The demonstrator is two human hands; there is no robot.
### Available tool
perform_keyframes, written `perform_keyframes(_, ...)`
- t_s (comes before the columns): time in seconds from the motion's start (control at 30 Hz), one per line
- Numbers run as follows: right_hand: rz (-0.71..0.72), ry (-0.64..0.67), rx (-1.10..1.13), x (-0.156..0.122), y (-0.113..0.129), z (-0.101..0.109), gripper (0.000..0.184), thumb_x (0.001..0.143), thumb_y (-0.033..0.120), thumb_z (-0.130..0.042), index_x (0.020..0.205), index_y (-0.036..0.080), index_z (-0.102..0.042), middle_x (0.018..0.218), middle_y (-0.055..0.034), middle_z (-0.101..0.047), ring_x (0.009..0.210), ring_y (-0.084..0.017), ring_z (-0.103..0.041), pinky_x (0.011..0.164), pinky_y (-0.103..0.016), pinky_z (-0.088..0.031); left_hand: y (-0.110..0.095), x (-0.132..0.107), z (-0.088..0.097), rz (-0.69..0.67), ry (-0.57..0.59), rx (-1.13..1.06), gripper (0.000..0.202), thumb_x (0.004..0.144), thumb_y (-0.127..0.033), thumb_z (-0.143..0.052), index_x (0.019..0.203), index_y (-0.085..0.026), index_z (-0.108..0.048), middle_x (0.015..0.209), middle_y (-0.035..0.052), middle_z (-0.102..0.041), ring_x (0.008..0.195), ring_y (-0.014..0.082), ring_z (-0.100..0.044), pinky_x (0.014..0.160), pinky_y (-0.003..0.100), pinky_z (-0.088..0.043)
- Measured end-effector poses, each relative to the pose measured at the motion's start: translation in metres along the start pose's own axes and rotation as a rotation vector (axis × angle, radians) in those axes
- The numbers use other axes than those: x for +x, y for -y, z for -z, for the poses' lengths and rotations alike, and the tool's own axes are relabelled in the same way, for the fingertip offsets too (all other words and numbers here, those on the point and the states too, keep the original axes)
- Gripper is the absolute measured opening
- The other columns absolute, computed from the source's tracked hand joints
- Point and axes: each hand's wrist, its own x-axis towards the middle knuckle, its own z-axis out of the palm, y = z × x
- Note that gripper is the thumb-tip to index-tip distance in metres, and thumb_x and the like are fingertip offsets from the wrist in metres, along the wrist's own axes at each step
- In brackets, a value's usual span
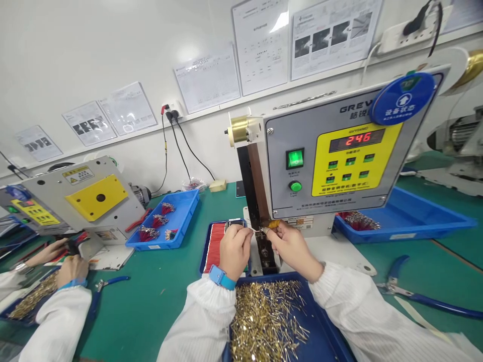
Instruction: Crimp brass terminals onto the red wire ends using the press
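Observation:
Both my hands meet at the base of a dark vertical press arm [253, 186] on a grey GREV bench machine [339, 151]. My right hand [290, 250] pinches a small yellow-orange item [274, 225] with a metal tip, which sits at the arm's lower end. My left hand [236, 251] is curled beside it, and whatever its fingertips touch is hidden. A navy tray [315, 322] of loose brass terminals lies below my wrists. Next to my left hand, a dark blue tray [202, 254] holds a row of red wires [214, 246].
A blue tray [411, 216] with wire bundles stands right of the machine, and blue-handled pliers [415, 296] lie on the green bench [166, 296]. A co-worker's hands [71, 269] work at the left, near another machine [75, 196] and a blue tray [162, 226].

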Motion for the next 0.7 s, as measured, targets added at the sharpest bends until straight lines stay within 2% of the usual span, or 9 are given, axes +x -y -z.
perform_keyframes(0.17,-0.040,0.014,-0.030,0.003,0.007,0.001,0.023,0.085,0.039,-0.049,0.069,0.023,-0.045,0.052,0.0033,-0.053,0.048,-0.015,-0.053,0.051,-0.027,-0.041,0.001,0.000,0.000,0.002,0.001,-0.008,0.015,0.095,-0.018,-0.050,0.093,-0.017,-0.065,0.089,0.0054,-0.060,0.084,0.0162,-0.058,0.076,0.028,-0.050)
perform_keyframes(0.23,-0.105,0.116,-0.123,0.009,0.015,0.013,0.021,0.086,0.033,-0.046,0.069,0.022,-0.048,0.052,0.0023,-0.054,0.047,-0.015,-0.053,0.051,-0.027,-0.041,0.002,0.000,0.000,0.004,0.000,-0.009,0.015,0.095,-0.019,-0.050,0.093,-0.017,-0.065,0.089,0.0052,-0.060,0.084,0.0162,-0.059,0.076,0.028,-0.050)
perform_keyframes(0.33,-0.183,0.334,-0.347,0.019,0.028,0.047,0.023,0.089,0.027,-0.044,0.069,0.020,-0.053,0.055,-0.0011,-0.057,0.049,-0.016,-0.055,0.057,-0.029,-0.044,0.003,0.000,-0.001,-0.004,-0.003,-0.004,0.015,0.095,-0.019,-0.050,0.093,-0.017,-0.064,0.090,0.0054,-0.060,0.085,0.0163,-0.059,0.077,0.028,-0.049)
perform_keyframes(0.4,-0.043,0.366,-0.515,0.024,0.034,0.072,0.017,0.085,0.019,-0.047,0.070,0.020,-0.055,0.069,-0.0060,-0.063,0.063,-0.019,-0.059,0.064,-0.031,-0.045,0.004,0.000,-0.002,-0.013,-0.008,-0.004,0.015,0.095,-0.019,-0.050,0.093,-0.017,-0.064,0.091,0.0054,-0.060,0.085,0.0161,-0.059,0.076,0.028,-0.049)
perform_keyframes(0.5,0.136,0.300,-0.708,0.027,0.033,0.099,0.017,0.079,0.010,-0.045,0.077,0.019,-0.059,0.088,-0.0120,-0.064,0.083,-0.024,-0.060,0.072,-0.034,-0.046,0.004,0.000,-0.002,-0.019,-0.008,-0.013,0.015,0.095,-0.019,-0.049,0.093,-0.018,-0.064,0.090,0.0051,-0.060,0.084,0.0157,-0.059,0.075,0.027,-0.049)
perform_keyframes(0.57,0.131,0.325,-0.770,0.027,0.026,0.103,0.021,0.078,0.008,-0.044,0.083,0.018,-0.062,0.091,-0.0130,-0.064,0.082,-0.024,-0.059,0.069,-0.034,-0.046,0.003,0.001,-0.002,-0.022,-0.004,-0.013,0.015,0.095,-0.018,-0.049,0.093,-0.018,-0.063,0.089,0.0048,-0.059,0.083,0.0154,-0.059,0.074,0.027,-0.049)
perform_keyframes(0.7,0.061,0.428,-0.803,0.028,0.007,0.091,0.029,0.078,0.008,-0.049,0.100,0.016,-0.065,0.097,-0.0118,-0.066,0.086,-0.024,-0.061,0.070,-0.032,-0.047,0.003,0.001,-0.002,-0.026,0.000,-0.003,0.013,0.094,-0.018,-0.050,0.092,-0.018,-0.063,0.089,0.0046,-0.059,0.083,0.0152,-0.059,0.074,0.027,-0.049)
